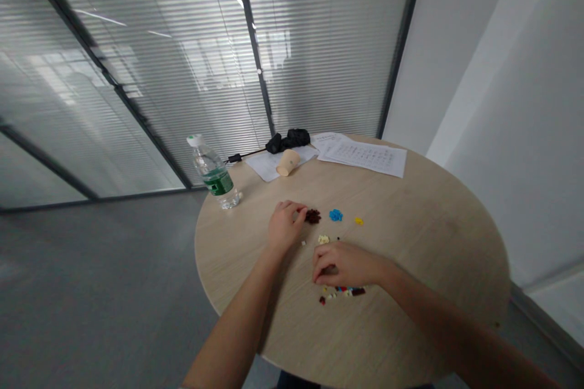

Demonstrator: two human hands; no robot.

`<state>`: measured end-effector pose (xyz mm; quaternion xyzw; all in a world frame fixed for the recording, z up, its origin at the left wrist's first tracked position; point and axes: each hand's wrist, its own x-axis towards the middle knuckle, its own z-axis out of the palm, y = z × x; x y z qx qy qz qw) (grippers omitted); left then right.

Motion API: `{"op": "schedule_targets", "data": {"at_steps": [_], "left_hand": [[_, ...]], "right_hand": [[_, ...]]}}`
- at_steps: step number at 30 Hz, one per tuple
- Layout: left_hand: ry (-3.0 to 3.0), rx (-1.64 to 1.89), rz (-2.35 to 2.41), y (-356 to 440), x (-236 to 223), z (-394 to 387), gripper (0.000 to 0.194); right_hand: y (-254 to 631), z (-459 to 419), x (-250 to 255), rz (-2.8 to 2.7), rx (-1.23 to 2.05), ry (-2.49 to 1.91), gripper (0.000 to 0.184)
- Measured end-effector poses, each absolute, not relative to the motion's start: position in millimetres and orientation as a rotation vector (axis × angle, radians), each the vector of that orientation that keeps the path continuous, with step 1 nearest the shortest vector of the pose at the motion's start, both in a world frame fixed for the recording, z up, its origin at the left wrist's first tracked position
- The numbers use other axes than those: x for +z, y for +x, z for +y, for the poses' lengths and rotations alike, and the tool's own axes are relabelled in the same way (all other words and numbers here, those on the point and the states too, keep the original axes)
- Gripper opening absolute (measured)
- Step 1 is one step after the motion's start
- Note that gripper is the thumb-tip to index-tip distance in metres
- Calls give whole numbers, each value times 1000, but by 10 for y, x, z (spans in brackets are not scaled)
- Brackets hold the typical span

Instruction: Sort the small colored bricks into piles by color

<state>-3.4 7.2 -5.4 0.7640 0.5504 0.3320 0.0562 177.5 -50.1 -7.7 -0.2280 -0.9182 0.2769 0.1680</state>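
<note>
My left hand (286,223) rests at the left edge of a small pile of dark brown building-block pieces (313,216). Its fingers are bent, with thumb and fingertips close together at the pile; whatever they hold is hidden. Below a cream-coloured pile (323,239), my right hand (340,262) is curled with its fingertips drawn together, and I cannot see what is in them. Mixed pieces (345,290) in red, blue, cream and brown lie just under the right hand, partly covered by it. Blue pieces (336,215) and a few yellow pieces (359,221) form separate piles farther right.
A clear water bottle (218,179) stands at the round table's (438,243) left edge. Toward the back are a paper cup (288,162) on its side, printed sheets (362,155) and a black bundle (289,141) with a cable. A single pale piece (303,243) lies between my hands.
</note>
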Motion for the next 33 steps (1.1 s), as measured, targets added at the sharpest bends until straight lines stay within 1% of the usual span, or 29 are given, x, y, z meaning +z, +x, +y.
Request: {"op": "schedule_targets", "data": {"at_steps": [3, 5, 8, 10, 14, 18, 26, 29, 31, 33], "left_hand": [[2305, 1060, 1636, -34, -56, 74, 22], [2283, 1147, 1580, -31, -41, 62, 24], [2274, 1313, 1399, -14, 10, 12, 29], [2324, 1358, 1233, 11, 46, -34, 30], [2480, 1363, 924, 87, 56, -92, 20], [2549, 1383, 755, 148, 11, -80, 15], [2534, 1412, 849, 179, 28, -80, 15], [2547, 1411, 863, 176, 20, -60, 11], [2548, 1400, 953, 149, 7, -23, 10], [2518, 1400, 1152, 99, -15, 33, 10]], "right_hand": [[1776, -507, -26, -2498, 861, -705, 11], [1796, -491, 17, -2349, 924, -817, 12], [1855, -411, 42, -2050, 1008, -985, 14], [1900, -329, 17, -1848, 1063, -1040, 14], [1959, -183, -76, -1567, 1197, -1053, 22], [1961, -152, -110, -1484, 1243, -1046, 26], [1911, -207, -74, -1391, 1345, -1083, 29], [1919, -208, -68, -1376, 1345, -1109, 29], [1932, -203, -59, -1343, 1326, -1134, 29], [1948, -194, -46, -1312, 1296, -1171, 29]]}}
